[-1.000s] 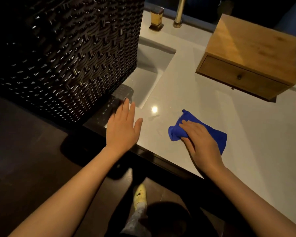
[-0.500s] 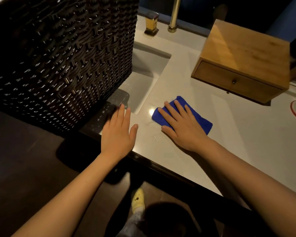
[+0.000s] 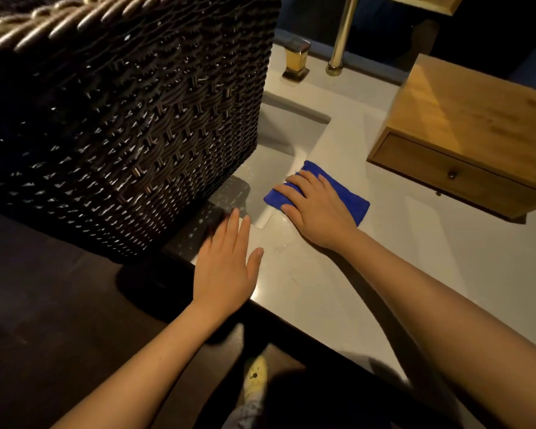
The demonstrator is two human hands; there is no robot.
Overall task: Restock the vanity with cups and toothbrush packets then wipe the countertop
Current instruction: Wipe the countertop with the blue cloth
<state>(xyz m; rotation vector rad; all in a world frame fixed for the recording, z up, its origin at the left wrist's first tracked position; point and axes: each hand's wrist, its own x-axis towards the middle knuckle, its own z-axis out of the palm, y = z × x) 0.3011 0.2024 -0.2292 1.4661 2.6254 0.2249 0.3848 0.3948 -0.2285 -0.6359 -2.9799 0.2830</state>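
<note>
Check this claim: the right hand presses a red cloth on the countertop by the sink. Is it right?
No. The cloth is blue, not red; the head view shows it. The right hand does press it on the countertop by the sink.

The blue cloth [image 3: 359, 208] has been pushed across the bench [image 3: 446, 274] from near the front edge up to the corner of the sink [image 3: 280, 140], and flattened under the right hand [image 3: 317, 210], whose fingers [image 3: 294, 181] have been straightened from a bunched grip.
</note>
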